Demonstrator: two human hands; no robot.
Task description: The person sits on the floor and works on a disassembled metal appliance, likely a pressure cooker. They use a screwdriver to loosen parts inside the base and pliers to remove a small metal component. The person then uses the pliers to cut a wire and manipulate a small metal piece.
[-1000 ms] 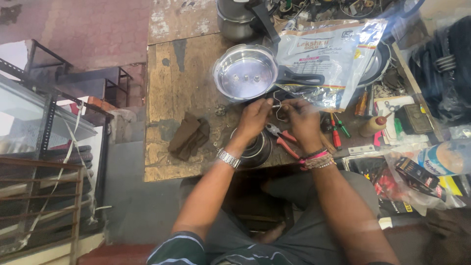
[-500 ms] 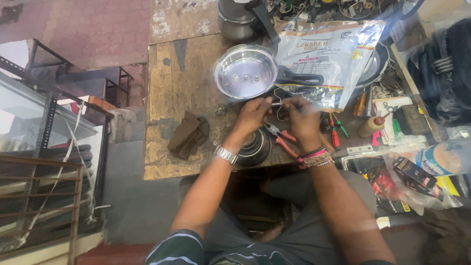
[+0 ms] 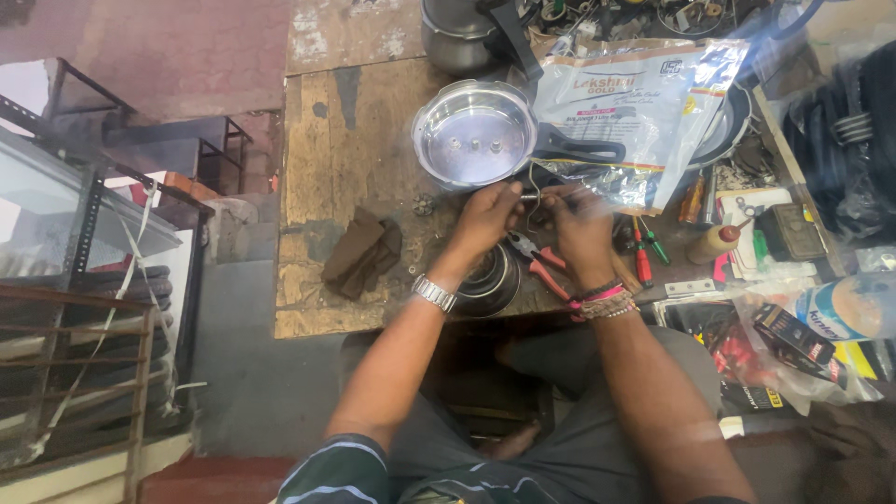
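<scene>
Both hands meet over the middle of the worn wooden counter (image 3: 350, 140). Left hand (image 3: 485, 219) has its fingers curled and pinched on one end of a small metal part (image 3: 530, 197), a thin rod-like piece too small to name; right hand (image 3: 581, 224) closes its fingertips on the other end, so the part sits between the two hands, just below the upturned pressure cooker lid (image 3: 473, 133). A steel wristwatch (image 3: 434, 292) circles the left wrist, and coloured bracelets (image 3: 605, 301) the right.

At 12 o'clock from the hands lies the lid, inner side up, its black handle (image 3: 579, 147) pointing toward 3 o'clock and running under a shiny printed plastic bag (image 3: 644, 112). Directly beneath the hands, at 6 o'clock, red-handled pliers (image 3: 537, 261) lie on the counter, touching a small round steel bowl (image 3: 490, 280) at 7 o'clock. A crumpled brown rag (image 3: 364, 252) lies well apart at 9 o'clock. Red and green screwdrivers (image 3: 646, 247) lie near the right hand at 3 o'clock. A dark steel pot (image 3: 462, 33) stands at the counter's far edge.
</scene>
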